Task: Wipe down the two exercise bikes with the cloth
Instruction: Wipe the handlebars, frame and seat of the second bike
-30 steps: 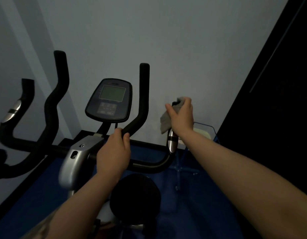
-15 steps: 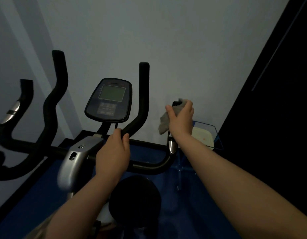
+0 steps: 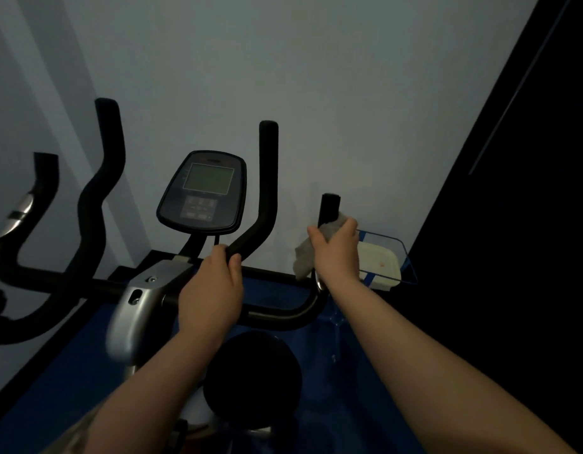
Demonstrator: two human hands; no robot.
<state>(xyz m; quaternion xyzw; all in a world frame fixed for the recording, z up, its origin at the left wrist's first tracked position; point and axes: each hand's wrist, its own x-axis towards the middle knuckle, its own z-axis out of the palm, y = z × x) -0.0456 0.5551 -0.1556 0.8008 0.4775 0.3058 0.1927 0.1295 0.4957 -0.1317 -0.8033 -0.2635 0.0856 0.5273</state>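
My view is dim and bluish. The wall catches soft light; my right side falls into near-black shadow. Edges bend with wide-angle distortion, and detail looks soft, grainy.

One bike, one cloth, one console.

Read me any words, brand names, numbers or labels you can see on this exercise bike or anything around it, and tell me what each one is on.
No text can be read.
Console: the screen shows no legible figures; a dark strip above it may hold a brand name, too dim to read.
Console button panel: markings too small and blurred.
Cloth, handlebar, white tray: no lettering visible.
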